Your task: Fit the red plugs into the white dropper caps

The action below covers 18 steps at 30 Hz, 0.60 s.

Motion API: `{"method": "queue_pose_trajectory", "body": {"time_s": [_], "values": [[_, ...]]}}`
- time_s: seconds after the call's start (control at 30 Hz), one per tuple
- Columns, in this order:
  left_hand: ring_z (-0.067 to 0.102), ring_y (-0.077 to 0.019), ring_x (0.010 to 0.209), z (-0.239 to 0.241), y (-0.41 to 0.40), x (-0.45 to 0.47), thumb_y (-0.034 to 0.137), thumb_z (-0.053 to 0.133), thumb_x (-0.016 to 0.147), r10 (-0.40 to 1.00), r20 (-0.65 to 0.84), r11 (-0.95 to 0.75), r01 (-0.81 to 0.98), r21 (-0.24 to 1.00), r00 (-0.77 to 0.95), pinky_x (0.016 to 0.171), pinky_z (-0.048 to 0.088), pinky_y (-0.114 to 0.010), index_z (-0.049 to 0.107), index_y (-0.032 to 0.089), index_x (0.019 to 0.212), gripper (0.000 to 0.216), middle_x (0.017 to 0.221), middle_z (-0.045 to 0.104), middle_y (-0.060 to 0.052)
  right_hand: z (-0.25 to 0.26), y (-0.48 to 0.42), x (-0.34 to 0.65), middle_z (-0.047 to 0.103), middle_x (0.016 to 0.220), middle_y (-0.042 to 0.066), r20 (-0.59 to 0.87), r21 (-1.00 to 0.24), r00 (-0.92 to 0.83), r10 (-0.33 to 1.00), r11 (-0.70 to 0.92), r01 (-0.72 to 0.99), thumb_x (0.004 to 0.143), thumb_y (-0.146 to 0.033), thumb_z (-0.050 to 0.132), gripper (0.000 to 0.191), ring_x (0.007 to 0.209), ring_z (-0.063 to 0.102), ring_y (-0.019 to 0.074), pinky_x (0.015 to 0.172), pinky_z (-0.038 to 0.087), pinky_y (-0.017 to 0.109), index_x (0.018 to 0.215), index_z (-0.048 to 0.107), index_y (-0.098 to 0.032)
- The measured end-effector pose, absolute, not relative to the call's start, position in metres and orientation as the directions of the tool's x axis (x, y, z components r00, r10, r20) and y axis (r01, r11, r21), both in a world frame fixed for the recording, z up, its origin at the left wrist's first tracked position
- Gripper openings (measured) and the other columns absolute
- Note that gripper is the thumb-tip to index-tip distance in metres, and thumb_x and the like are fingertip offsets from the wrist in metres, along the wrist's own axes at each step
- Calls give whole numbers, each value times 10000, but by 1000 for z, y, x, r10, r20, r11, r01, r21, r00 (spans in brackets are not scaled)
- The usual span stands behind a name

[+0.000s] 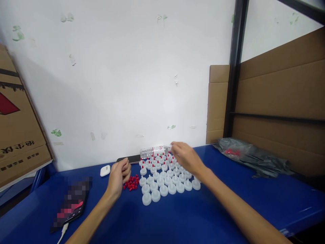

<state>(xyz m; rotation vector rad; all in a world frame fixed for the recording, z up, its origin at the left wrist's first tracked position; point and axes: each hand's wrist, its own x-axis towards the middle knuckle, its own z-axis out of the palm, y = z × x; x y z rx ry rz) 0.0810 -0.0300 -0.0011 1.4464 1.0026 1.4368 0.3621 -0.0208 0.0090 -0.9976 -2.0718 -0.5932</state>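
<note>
- White caps [166, 176] are seen set out in rows on the blue table [228, 210], the far ones already tipped red.
- Red plugs [131, 182] are heaped just beside the left hand [119, 176], whose fingers are curled loosely; whether a plug is pinched cannot be told.
- Over the far rows the right hand [185, 156] is held, fingertips drawn together.
- Plugs are best pressed straight down, judging by the narrow spouts.
- Behind, a bottle [153, 151], a white wall [122, 74] and cardboard [279, 95] are noted.
</note>
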Motion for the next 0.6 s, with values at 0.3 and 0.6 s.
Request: {"method": "queue_pose_trajectory", "body": {"time_s": [0.3, 0.6], "values": [[442, -156, 572, 0, -27, 64, 325, 389, 901, 867, 471, -368, 847, 384, 163, 563, 254, -275, 401, 223, 681, 242, 588, 482, 35, 16, 0, 448, 666, 1147, 139, 427, -170, 144, 893, -78, 982, 963, -220, 432, 293, 1016, 651, 264, 810, 439, 317, 1119, 678, -188], [578, -192, 756, -9, -23, 60, 296, 400, 913, 878, 305, -434, 883, 178, 369, 658, 334, -290, 549, 231, 839, 178, 848, 620, -17, 5, 6, 456, 734, 856, 176, 52, -239, 127, 991, -111, 965, 937, -619, 409, 606, 805, 700, 285, 718, 469, 332, 797, 757, -144]]}}
